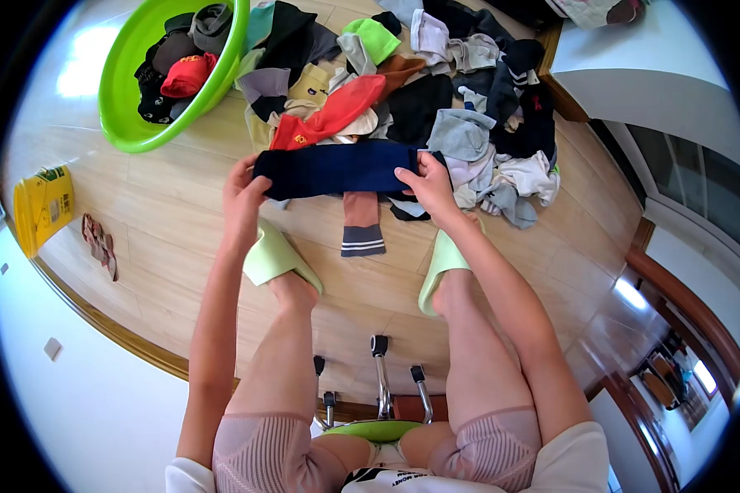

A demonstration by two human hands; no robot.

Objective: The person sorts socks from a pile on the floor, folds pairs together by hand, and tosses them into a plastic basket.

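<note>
A dark navy sock (337, 170) is stretched flat and sideways between my two hands. My left hand (242, 197) pinches its left end, thumb on top. At the other end, my right hand (427, 187) grips it near the cuff with the thumb pressed on the cloth. Just beyond it lies a red sock (329, 111) on a loose heap of socks in many colours. A brown sock with a grey striped cuff (362, 223) lies on the floor below the navy one. Grey socks (460, 134) and white socks (530, 175) lie to the right.
A bright green basin (127, 123) holding several rolled dark socks and a red one stands at upper left. A yellow bucket (45, 209) and a crumpled patterned cloth (99, 245) are at far left. My feet wear green slippers (275, 259); chair legs (381, 370) stand below.
</note>
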